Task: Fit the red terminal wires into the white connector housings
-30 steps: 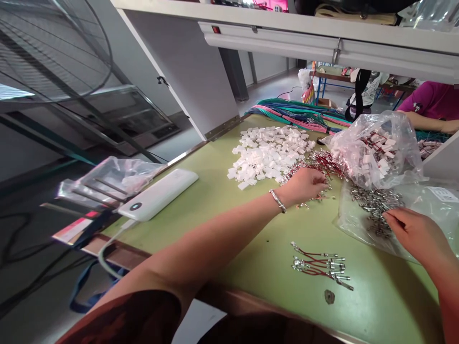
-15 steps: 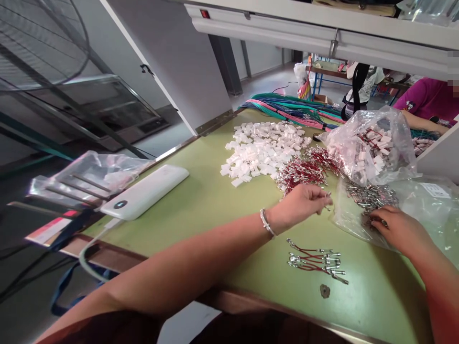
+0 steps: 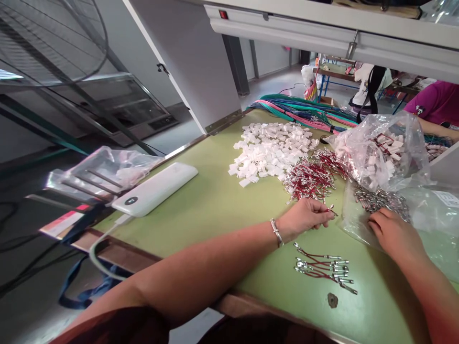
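Observation:
My left hand [image 3: 307,218] is closed in a pinch over the green tabletop. From its fingertips sticks a short red wire with a metal terminal [image 3: 332,209]. My right hand [image 3: 396,235] has its fingers curled at the near edge of a pile of small metal parts [image 3: 385,200], which lies on a clear plastic bag [image 3: 353,225]. What its fingertips hold, if anything, is hidden. A small bunch of red wires with metal ends [image 3: 324,268] lies on the table below both hands. Behind my left hand is a heap of similar red wires [image 3: 311,179].
White plastic housings [image 3: 270,150] are heaped farther back, beside a clear bag [image 3: 385,150] of white pieces. Bundled coloured wires [image 3: 304,109] lie along the back. A white power bank [image 3: 156,188] with a cable sits left. A person's purple sleeve [image 3: 433,102] shows at right.
The view has shifted, so the table appears farther right. My right hand has drawn slightly back from the metal pile. My left hand has come a little nearer, and its wire end now shows more clearly.

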`<state>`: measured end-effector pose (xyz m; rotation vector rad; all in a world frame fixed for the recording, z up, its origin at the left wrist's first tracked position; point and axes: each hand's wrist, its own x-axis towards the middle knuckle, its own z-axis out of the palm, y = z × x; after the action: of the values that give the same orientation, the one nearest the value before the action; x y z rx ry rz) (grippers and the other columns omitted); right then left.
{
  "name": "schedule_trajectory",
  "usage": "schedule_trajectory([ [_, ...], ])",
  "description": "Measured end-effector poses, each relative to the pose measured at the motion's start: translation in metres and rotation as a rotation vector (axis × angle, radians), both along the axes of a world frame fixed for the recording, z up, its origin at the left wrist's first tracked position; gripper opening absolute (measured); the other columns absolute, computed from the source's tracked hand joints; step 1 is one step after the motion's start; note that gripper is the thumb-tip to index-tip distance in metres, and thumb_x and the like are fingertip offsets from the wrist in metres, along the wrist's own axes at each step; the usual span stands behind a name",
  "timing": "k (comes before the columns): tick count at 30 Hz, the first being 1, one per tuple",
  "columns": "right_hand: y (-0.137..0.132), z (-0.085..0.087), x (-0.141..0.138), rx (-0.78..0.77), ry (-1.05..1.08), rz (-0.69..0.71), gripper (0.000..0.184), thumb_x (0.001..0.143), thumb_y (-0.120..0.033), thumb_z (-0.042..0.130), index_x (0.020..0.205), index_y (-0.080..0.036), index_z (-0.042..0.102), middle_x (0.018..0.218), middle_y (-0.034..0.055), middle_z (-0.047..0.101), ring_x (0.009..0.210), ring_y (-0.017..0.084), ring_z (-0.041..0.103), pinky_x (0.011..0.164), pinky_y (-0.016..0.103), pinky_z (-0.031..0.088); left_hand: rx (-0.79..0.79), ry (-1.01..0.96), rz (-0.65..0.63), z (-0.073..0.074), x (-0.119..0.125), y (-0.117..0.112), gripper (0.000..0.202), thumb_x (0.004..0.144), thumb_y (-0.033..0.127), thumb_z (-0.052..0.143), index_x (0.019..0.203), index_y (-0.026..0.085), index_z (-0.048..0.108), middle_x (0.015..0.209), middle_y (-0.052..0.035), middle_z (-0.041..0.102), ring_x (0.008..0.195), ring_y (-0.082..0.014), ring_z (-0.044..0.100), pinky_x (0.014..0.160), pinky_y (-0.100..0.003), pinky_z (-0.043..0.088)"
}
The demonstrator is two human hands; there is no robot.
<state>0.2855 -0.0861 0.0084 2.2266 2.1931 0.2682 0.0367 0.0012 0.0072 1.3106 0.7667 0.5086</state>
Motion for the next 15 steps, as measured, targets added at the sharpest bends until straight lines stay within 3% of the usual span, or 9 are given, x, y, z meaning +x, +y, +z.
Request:
schedule_trajectory([
  [3,0.003,0.000,-0.003,0.027,-0.050,0.005,0.028,0.090,-0.024,0.042,0.074,-0.020,0.065,0.083,0.0087,0.065,0.073,0.021,0.060,0.055,0.032,0.037,-0.013,-0.022,0.000,-0.002,0.000,0.000,0.019,0.076,0.031,0.070,0.072,0.013,0.067,0.061,0.0014,0.062,0.050,-0.0050,0.045,0.050,-0.019,0.037],
  [5,0.002,0.003,-0.006,0.096,0.013,-0.013,0.027,0.090,-0.026,0.040,0.078,-0.020,0.064,0.085,0.0098,0.066,0.071,0.022,0.060,0.055,0.032,0.038,-0.008,-0.026,-0.002,-0.003,0.000,0.000,0.018,0.076,0.031,0.070,0.072,0.013,0.068,0.063,0.0008,0.062,0.052,-0.0055,0.047,0.050,-0.019,0.037],
  [9,-0.008,0.015,-0.027,0.209,0.414,-0.032,0.023,0.090,-0.035,0.040,0.094,-0.021,0.059,0.073,0.0042,0.067,0.058,0.018,0.058,0.055,0.030,0.040,0.030,-0.009,-0.016,-0.001,0.000,-0.002,0.020,0.075,0.034,0.071,0.071,0.014,0.068,0.063,0.0004,0.063,0.052,-0.0062,0.046,0.050,-0.020,0.037],
  [12,-0.013,0.020,-0.056,0.126,0.745,0.070,0.022,0.092,-0.037,0.041,0.089,-0.022,0.057,0.066,0.0001,0.064,0.057,0.015,0.058,0.057,0.026,0.043,0.061,-0.012,-0.048,0.002,0.000,-0.005,0.023,0.075,0.036,0.071,0.069,0.014,0.068,0.062,0.0006,0.062,0.053,-0.0065,0.045,0.049,-0.019,0.036],
  [15,-0.012,0.015,-0.078,0.109,0.893,0.084,0.022,0.091,-0.038,0.046,0.085,-0.022,0.059,0.067,-0.0003,0.063,0.058,0.015,0.056,0.056,0.025,0.043,0.082,-0.025,-0.087,0.003,-0.001,-0.006,0.022,0.076,0.036,0.069,0.069,0.014,0.068,0.061,0.0010,0.060,0.052,-0.0065,0.044,0.048,-0.019,0.035],
])
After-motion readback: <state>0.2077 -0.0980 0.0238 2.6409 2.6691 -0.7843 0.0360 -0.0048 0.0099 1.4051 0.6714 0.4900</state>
